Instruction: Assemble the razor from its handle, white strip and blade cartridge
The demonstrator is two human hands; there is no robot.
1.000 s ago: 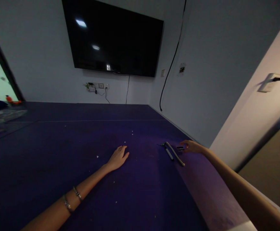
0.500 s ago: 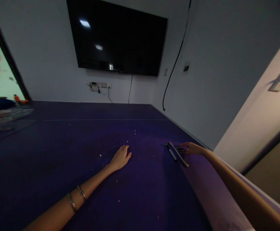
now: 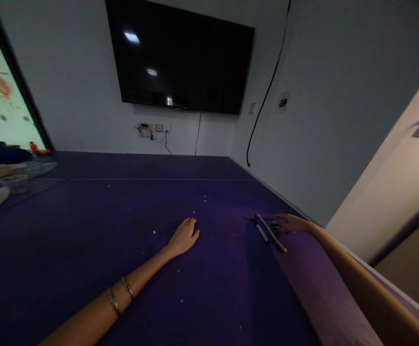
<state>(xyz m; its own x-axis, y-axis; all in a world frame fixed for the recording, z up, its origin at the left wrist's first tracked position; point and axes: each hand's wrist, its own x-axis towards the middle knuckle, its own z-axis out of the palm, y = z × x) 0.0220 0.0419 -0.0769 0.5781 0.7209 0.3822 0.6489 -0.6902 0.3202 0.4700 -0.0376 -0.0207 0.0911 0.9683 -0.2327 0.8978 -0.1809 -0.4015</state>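
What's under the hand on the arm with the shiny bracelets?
The dark purple, flat tabletop shows around the bare left hand, with small white scraps nearby. The palm faces down, so anything right beneath it is covered and can't be seen.

At the top centre of the frame I see a large black television (image 3: 184,57) against the grey wall (image 3: 68,72), lights mirrored in its screen. Below it I have a row of sockets (image 3: 159,128) with dark leads. Right of the television, a black cable (image 3: 277,63) hangs past a switch plate (image 3: 252,108). At my far left sit a bright panel (image 3: 15,108) with red markings, a dark blue bundle (image 3: 2,154) and a small orange object (image 3: 34,147).
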